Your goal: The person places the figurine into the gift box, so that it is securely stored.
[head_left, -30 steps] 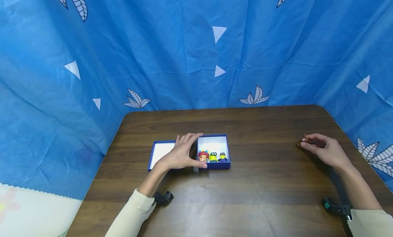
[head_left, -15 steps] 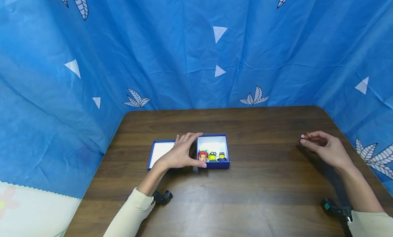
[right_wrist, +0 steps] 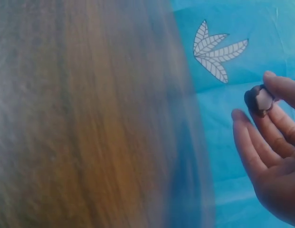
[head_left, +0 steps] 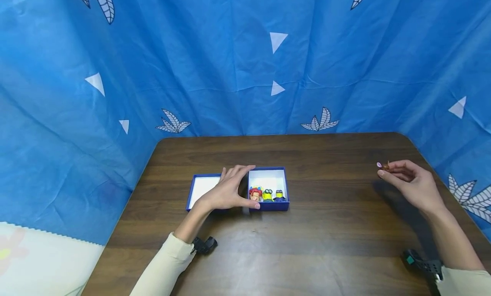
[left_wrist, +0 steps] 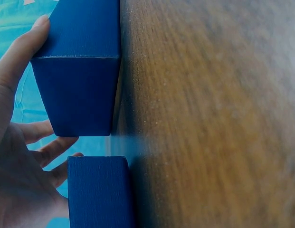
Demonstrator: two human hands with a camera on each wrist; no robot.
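Pinching brown item (head_left: pixel 385 166), right grip (head_left: pixel 416 185) near table edge (head_left: pixel 416 151); left grip (head_left: pixel 226 192) holding blue box (head_left: pixel 274 206) by edges, wide tabletop (head_left: pixel 330 193) between.

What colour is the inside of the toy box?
The inside of the box is white, seen best in the head view.

Two hands reach out, far apart.
The left arm (head_left: pixel 188 227) leans inward, and the left hand (head_left: pixel 224 194) spreads thumb and fingers wide; the right arm (head_left: pixel 454 238) leans inward too, its right hand (head_left: pixel 416 185) pinching.
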